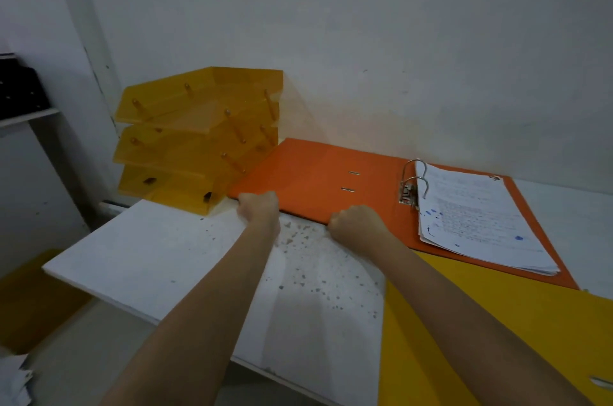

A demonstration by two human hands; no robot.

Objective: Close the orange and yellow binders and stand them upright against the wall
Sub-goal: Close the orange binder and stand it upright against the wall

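The orange binder (pixel 308 180) lies open and flat on the white desk, close to the back wall. Its metal rings (pixel 413 180) hold a stack of written pages (pixel 477 219) on the right half. My left hand (pixel 258 206) curls over the near left corner of the bare left cover. My right hand (pixel 356 221) grips that same cover's near edge, farther right. The yellow binder (pixel 497 322) lies open under my right forearm at the lower right, partly beneath the orange one.
A stack of amber translucent letter trays (pixel 199 136) stands against the wall, touching the orange cover's left side. The speckled white desk (pixel 159 256) ends at a left edge. A dark shelf (pixel 20 90) is at the far left.
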